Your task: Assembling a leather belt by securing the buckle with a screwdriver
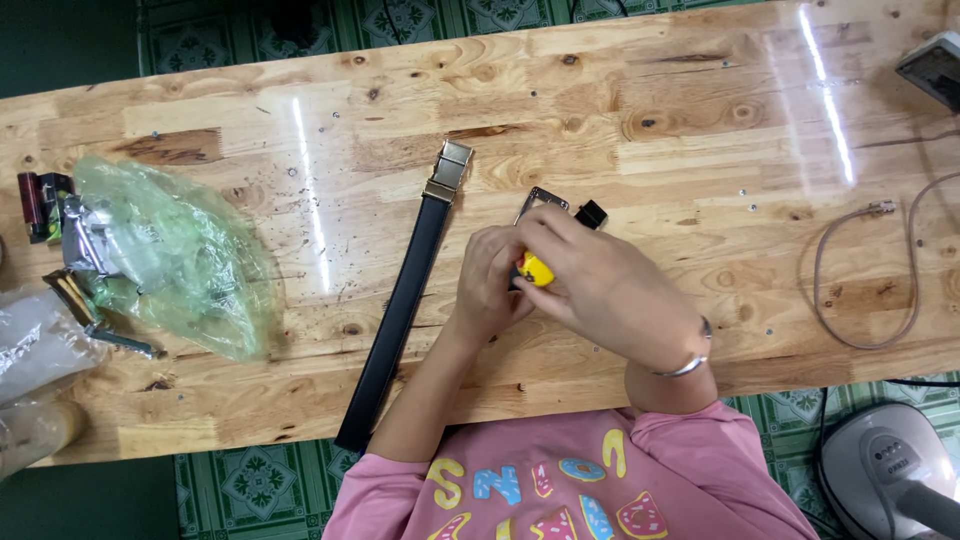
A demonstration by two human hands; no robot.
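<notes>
Yellow-handled tool (536, 269), mid-worktop (650, 120), sits pinched between both hands, left hand (490, 280) steadying, right hand (600, 290) closed over it beside a metal buckle (543, 201); a firm, square grip should prevent slipping.

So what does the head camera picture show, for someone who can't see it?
Two hands, left hand and right hand, meet over a wooden table, gripping a small yellow object beside a silver buckle. A black belt lies left of them, with a green plastic bag farther left.
</notes>
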